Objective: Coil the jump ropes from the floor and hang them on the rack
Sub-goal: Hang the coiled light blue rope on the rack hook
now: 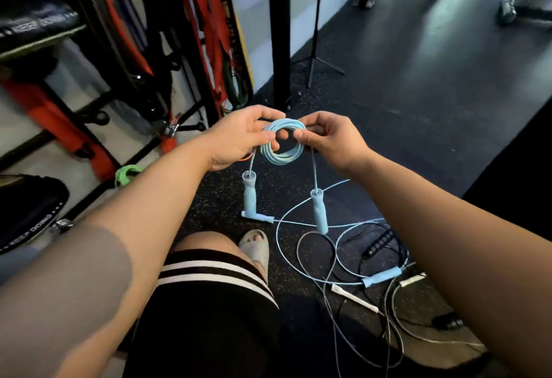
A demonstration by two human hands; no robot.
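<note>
Nearest: person's knee in black shorts (209, 312) w/ white stripes, sandalled foot (255, 247) just beyond. To the right, loose ropes (334, 258) tangle on the speckled floor (209, 198), w/ light blue, black & white handles among them. Above these, a coiled light blue jump rope (283, 146) sits btwn both hands: the left hand (239, 138) pinches its left side, the right hand (328, 138) pinches its right. Its two blue handles (250, 195) dangle below, one under each hand. Beyond, at left, a rack (89, 108) w/ red bands (209, 34); a black post (279, 34) stands behind the coil.
</note>
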